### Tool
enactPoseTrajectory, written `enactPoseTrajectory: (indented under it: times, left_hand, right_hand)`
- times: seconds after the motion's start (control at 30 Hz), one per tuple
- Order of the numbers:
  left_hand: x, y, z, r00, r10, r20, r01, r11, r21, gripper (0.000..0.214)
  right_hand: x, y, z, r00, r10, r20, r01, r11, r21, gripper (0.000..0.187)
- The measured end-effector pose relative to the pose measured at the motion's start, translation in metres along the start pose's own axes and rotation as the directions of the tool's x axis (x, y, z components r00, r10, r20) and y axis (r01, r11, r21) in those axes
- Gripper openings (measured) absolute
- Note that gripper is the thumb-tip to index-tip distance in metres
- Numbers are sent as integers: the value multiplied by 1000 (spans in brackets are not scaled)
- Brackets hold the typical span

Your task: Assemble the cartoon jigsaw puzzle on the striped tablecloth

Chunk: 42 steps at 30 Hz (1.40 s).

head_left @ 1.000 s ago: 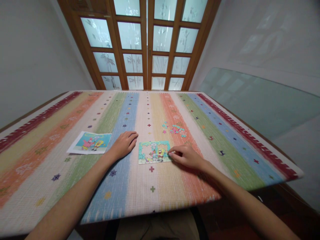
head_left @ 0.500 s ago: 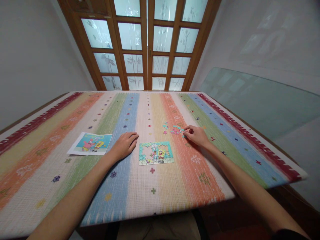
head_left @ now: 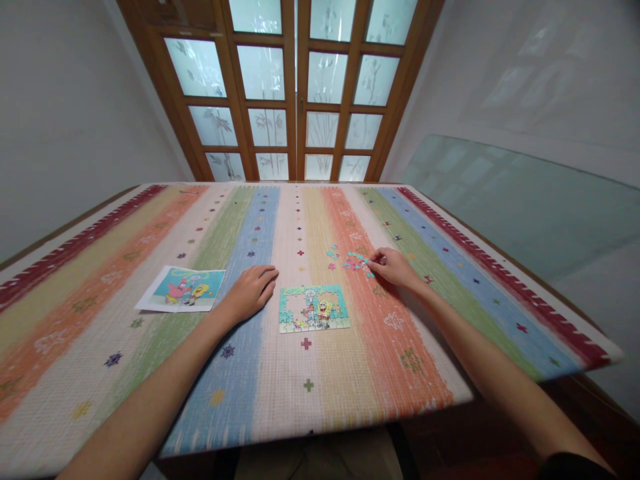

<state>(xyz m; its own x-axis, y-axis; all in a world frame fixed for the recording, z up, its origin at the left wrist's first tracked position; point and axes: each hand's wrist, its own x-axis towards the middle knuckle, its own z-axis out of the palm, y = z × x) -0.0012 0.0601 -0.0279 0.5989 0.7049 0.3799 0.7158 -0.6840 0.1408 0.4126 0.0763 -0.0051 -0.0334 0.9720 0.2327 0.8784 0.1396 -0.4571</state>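
A partly assembled jigsaw puzzle (head_left: 336,320) lies between my hands, with gaps in its upper right and left middle. It shows cartoon characters on a turquoise ground. My left hand (head_left: 253,288) rests on the striped cloth left of the puzzle, empty, its fingers stretched out. Beyond the puzzle to the right, my right hand (head_left: 393,268) pinches a small jigsaw piece (head_left: 367,262) at the edge of a pile of loose pieces (head_left: 353,263). More loose pieces (head_left: 332,253) lie a little left of that pile. A printed reference picture (head_left: 186,290) lies left of my left hand.
A multicoloured striped tablecloth (head_left: 290,400) covers the table, whose near edge is just before my body. A glass-paned wooden door (head_left: 300,100) stands behind the table. To the right, a pale glass panel (head_left: 500,187) leans near the wall.
My right hand's fingers have shifted slightly at the loose pieces. My left hand stays in place, and the view has moved a little.
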Motion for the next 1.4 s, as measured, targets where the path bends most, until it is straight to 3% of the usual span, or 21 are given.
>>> enactPoseTrajectory:
  times: [0.2, 0.43, 0.6, 0.77, 0.93, 1.4]
  left_hand:
    - [0, 0, 0, 1000, -3, -1, 3, 1000, -22, 36]
    - [1, 1, -1, 1000, -16, 11, 17, 1000, -24, 36]
    - [1, 1, -1, 1000, -16, 14, 17, 1000, -24, 38]
    - [1, 1, -1, 1000, -13, 6, 13, 999, -35, 37]
    - [1, 1, -1, 1000, -9, 0, 9, 999, -39, 35]
    - [0, 2, -2, 1000, -9, 13, 9, 1000, -25, 36]
  right_hand:
    - [-2, -5, -3, 996, 48, 72, -69, 948, 310, 11]
    - [-12, -33, -3, 966, -81, 247, -61, 853, 519, 35]
    - [-16, -55, 2, 936, -219, 275, 68, 881, 468, 26]
    - [-22, -79, 5, 877, -348, 332, 192, 886, 422, 17]
    - [-25, -94, 10, 833, -381, 400, 222, 894, 390, 13]
    - [-24, -102, 16, 806, -447, 390, 360, 891, 277, 13]
